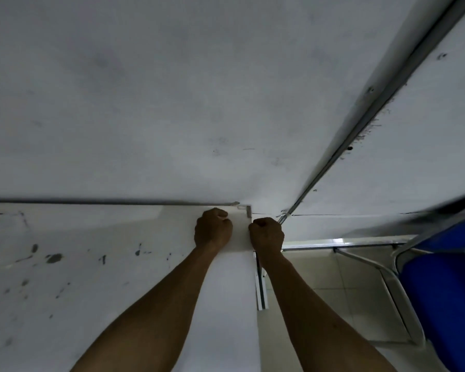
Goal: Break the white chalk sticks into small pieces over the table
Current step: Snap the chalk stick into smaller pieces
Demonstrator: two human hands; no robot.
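- Left hand point(213, 229): clenched into a fist, knuckles away from the camera, over the far right corner of the worktop point(91, 277).
- Right hand point(266, 234): also clenched, level with the left and just beside it. A narrow strip of white surface shows between the two. This fist sits at the worktop's right edge.
- Chalk: no stick can be picked out (white on white, dim light). Nothing protrudes from either fist, and I cannot tell whether either one holds a piece. Its long axis and heading cannot be read.
- Both forearms are bare and run up from the bottom of the view, converging toward the corner.
- Worktop: white, with dark stains point(53, 258) scattered over its left part. Its far edge meets the wall point(172, 103).
- A small metal bracket point(247, 209) sits at the far corner, just beyond the hands.
- Wall: pale grey and scuffed, with a metal rail point(360, 124) running diagonally from upper right down toward the corner.
- Right of the worktop: tiled floor point(333, 277) and a blue chair point(446, 291) on a metal frame (partly blurred).
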